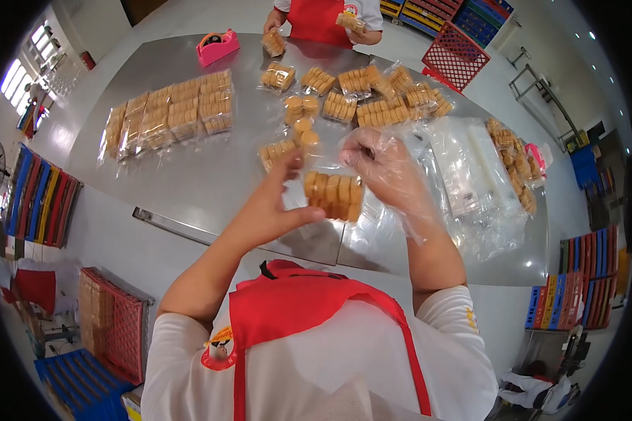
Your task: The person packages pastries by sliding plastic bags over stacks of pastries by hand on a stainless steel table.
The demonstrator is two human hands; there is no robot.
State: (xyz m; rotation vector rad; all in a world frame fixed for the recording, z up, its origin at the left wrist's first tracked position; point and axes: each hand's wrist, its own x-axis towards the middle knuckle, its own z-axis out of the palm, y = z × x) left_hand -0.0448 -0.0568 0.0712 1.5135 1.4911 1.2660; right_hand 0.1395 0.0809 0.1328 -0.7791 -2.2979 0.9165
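In front of me is a clear plastic bag of round golden cookies point(333, 197), stacked in rows. My right hand point(380, 165), in a clear plastic glove, has its fingers pinched together at the bag's upper end. Bare and with thumb and fingers spread, my left hand point(277, 200) is at the bag's left side; its thumb tip is by the cookies, and whether it touches them I cannot tell. Just beyond the hands lie loose cookies point(303, 128) and another cookie pack point(277, 152), partly hidden by my left fingers.
Packed cookies point(172, 112) stand in rows on the metal table point(260, 235). More packs point(383, 112) lie at the far side. Empty plastic bags point(463, 172) and a cookie pile point(516, 165) are right. A pink tape dispenser point(218, 49) sits far left; a co-worker point(321, 24) opposite holds packs.
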